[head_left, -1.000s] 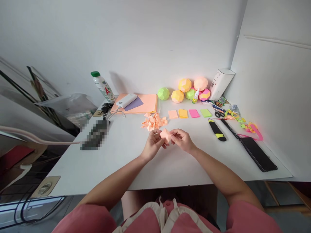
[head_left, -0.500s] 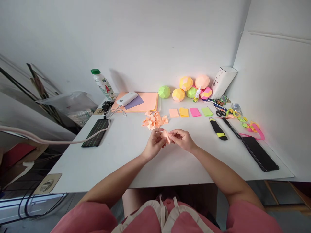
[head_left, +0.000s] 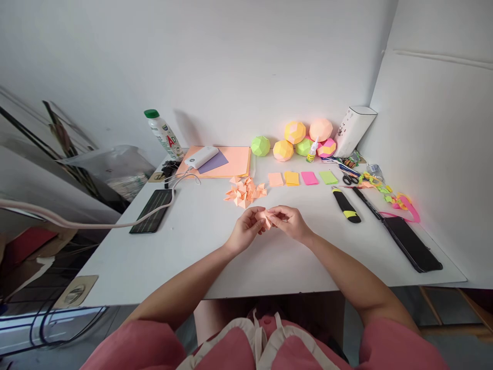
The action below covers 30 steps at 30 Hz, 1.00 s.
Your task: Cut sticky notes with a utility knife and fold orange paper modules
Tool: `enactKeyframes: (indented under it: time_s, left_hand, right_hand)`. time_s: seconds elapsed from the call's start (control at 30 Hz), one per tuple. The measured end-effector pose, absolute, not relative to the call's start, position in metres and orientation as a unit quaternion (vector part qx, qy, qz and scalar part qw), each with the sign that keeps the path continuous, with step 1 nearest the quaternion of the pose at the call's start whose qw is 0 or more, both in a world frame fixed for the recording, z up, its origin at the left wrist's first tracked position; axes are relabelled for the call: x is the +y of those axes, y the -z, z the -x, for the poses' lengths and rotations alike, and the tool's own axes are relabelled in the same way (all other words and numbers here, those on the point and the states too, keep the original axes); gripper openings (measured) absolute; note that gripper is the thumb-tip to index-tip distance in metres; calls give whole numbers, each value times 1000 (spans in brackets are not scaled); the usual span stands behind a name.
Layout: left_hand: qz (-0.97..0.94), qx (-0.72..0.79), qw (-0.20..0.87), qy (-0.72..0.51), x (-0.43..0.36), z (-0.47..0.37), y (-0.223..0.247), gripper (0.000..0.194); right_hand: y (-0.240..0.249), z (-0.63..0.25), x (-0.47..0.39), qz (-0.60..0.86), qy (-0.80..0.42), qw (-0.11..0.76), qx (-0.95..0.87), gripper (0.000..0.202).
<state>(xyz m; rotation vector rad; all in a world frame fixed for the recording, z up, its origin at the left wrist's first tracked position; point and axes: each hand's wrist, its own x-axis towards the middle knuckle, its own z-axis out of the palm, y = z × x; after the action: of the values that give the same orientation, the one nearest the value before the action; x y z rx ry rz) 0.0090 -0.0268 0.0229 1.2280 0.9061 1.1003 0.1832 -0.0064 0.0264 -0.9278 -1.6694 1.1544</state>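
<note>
Between my two hands is a small piece of folded peach paper (head_left: 264, 218), partly covered by fingers. My left hand (head_left: 248, 228) pinches it from the left, thumb on the near side. On the other side my right hand (head_left: 288, 221) grips its right edge between thumb and fingers. A heap of folded peach paper pieces (head_left: 244, 192) lies on the table just beyond my left hand. Past my right hand stand small stacks of square paper in peach (head_left: 275, 179), orange (head_left: 291, 178), pink (head_left: 309, 178) and green (head_left: 328, 177).
Faceted paper balls (head_left: 283, 150) and a glue bottle (head_left: 312, 150) line the wall. To the right lie a utility knife (head_left: 346, 205), scissors (head_left: 350, 179) and a black phone case (head_left: 412, 243). A phone (head_left: 152, 211), power bank (head_left: 202, 157) and bottle (head_left: 165, 135) are left.
The folded paper has turned slightly in my fingers, and less of it shows. My left fingers have shifted a little downward and closer to the right hand.
</note>
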Motion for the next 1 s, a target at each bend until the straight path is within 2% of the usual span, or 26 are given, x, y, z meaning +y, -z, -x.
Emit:
enactKeyframes:
  time_s: [0.73,1.0]
  left_hand:
    - [-559,385,561,-475,-25,-9,-16,39]
    - [-548,388,565,-479,-25,-9,-15,39]
  right_hand:
    - [-22,-181,-6,365,-319,447,-752,17]
    - [-24,-180,-7,356,-322,451,-752,17]
